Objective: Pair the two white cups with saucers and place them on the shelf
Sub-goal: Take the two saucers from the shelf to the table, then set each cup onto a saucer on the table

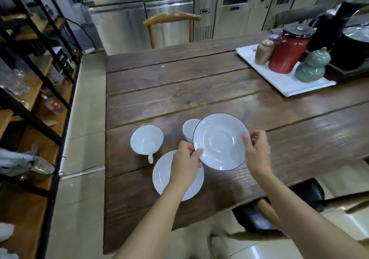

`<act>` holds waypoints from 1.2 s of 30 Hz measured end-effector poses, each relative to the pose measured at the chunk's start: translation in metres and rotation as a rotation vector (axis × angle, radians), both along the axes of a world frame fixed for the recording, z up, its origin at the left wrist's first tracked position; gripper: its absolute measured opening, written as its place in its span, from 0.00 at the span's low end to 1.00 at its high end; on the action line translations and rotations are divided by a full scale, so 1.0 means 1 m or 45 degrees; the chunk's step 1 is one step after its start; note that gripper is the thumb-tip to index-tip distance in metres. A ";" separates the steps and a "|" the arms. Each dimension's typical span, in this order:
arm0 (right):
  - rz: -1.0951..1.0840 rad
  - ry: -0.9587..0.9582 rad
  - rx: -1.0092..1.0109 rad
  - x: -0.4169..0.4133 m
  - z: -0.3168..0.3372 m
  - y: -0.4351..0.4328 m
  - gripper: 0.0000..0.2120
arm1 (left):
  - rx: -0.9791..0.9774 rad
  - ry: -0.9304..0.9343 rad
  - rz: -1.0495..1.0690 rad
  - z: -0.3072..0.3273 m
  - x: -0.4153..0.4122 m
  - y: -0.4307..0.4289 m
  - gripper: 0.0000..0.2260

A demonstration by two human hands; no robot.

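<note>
Left hand (pixel 184 158) and right hand (pixel 257 148) pinched on opposite edges of dark-rimmed saucer (pixel 220 142), raised and tilted above table (pixel 199 83). Forearms extended forward. Second saucer (pixel 163 175) beneath left hand; cups (pixel 146 140) (pixel 188 128) just beyond.

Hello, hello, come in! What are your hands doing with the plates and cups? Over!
Left hand and right hand both grip black-rimmed saucer, lifted. Plain saucer and two white cups on wooden table, unpaired. Nothing blocking.

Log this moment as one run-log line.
stage: pairing | left hand + right hand: holding rimmed saucer above table | plain saucer, cup, second cup: on table, unpaired
</note>
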State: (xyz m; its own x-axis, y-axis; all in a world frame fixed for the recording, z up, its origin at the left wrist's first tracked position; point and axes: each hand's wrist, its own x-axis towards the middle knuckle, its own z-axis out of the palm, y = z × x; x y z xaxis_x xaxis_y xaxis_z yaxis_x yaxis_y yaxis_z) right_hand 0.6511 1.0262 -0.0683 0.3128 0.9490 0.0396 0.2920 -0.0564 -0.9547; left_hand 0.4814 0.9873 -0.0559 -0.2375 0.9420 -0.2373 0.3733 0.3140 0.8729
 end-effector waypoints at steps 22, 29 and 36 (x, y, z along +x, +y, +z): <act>0.238 -0.242 -0.602 0.106 -0.064 0.066 0.03 | -0.394 0.001 0.059 -0.070 0.089 0.072 0.08; 0.387 -0.584 -0.645 0.108 -0.066 0.069 0.08 | -0.418 0.294 -0.098 -0.071 0.081 0.067 0.08; 0.393 -0.551 -0.345 0.071 -0.036 0.082 0.08 | 0.091 0.637 0.199 -0.037 0.057 0.062 0.11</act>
State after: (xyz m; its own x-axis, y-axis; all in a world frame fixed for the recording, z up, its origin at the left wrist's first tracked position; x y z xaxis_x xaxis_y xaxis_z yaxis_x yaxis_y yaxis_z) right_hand 0.7221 1.1083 -0.1042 0.0302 0.9875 -0.1547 0.6930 -0.1322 -0.7087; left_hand 0.5386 1.0494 -0.0931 -0.4445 0.8958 0.0047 0.7033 0.3458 0.6211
